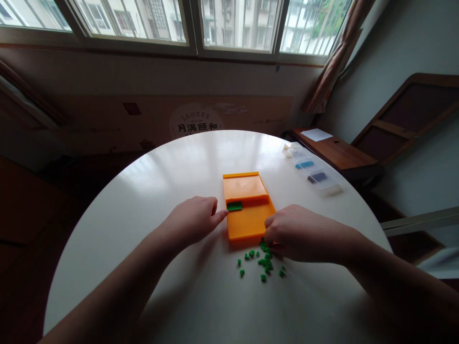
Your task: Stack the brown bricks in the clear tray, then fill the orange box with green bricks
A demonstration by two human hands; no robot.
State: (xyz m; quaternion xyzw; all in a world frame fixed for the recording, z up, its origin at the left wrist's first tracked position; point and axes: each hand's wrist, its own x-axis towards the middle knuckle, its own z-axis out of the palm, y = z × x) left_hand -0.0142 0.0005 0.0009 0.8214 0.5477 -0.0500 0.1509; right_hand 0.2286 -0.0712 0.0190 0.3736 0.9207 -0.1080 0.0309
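An open orange plastic box lies on the table, its hinged lid folded back on the far side. Inside, a compact row of small green blocks fills the far left corner. My left hand is curled closed, with the thumb tip at the box's left rim beside that row. At the near right corner, my right hand has its fingers pressed together and pointing down; whatever they hold is hidden. Loose green pieces are scattered in front of the box, just below and left of my right hand.
Clear plastic cases with blue and dark contents lie at the round white table's right edge. Past it stands a brown wooden chair or desk piece with a white paper on top. Windows line the far wall.
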